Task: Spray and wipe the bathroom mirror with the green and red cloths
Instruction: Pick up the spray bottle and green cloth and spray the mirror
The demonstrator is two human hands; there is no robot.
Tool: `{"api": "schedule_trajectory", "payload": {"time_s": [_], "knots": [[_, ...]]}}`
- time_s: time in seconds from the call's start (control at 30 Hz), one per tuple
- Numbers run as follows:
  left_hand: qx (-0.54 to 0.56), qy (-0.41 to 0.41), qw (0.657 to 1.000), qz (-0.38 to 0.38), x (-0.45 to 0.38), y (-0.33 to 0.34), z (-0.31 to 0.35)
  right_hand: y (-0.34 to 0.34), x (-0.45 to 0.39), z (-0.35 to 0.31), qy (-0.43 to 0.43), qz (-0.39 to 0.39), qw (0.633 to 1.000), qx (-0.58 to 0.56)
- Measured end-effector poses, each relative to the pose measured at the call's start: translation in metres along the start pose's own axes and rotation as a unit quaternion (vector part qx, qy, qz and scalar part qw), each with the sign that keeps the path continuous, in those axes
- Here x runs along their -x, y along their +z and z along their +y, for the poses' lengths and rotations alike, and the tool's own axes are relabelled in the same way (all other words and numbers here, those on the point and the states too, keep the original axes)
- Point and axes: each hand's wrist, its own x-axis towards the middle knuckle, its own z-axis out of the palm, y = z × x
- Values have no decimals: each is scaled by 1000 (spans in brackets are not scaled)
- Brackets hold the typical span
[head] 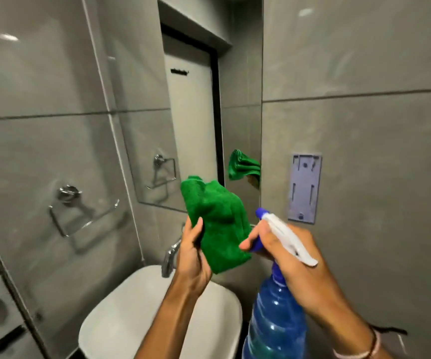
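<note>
Green microfibre cloth point(219, 226), bunched at the centre of the frame, is being gripped along its lower left edge by the left hand point(192, 257), while the translucent blue plastic spray bottle with the white trigger head point(276, 301) is being clasped at its neck by the right hand point(294, 257), forefinger lying towards the trigger. The bottle's long axis is being tilted from the lower centre-right of the frame up and leftward, its blue nozzle being aimed towards the cloth and the lower edge of the frameless wall mirror point(196, 104) beyond. For a good spray, the nozzle is probably better lifted clear of the cloth and squared to the glass; no red cloth is being shown.
</note>
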Motion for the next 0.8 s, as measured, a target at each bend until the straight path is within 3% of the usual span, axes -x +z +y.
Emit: {"api": "schedule_trajectory", "payload": {"time_s": [0.2, 0.4, 0.8], "knots": [[28, 28, 998, -42, -8, -1, 29, 36, -6, -11, 8, -20, 996, 90], [16, 53, 995, -88, -25, 7, 41, 48, -13, -18, -22, 1, 993, 120], [7, 55, 992, -110, -33, 20, 41, 37, -16, -28, -17, 25, 989, 142]]}}
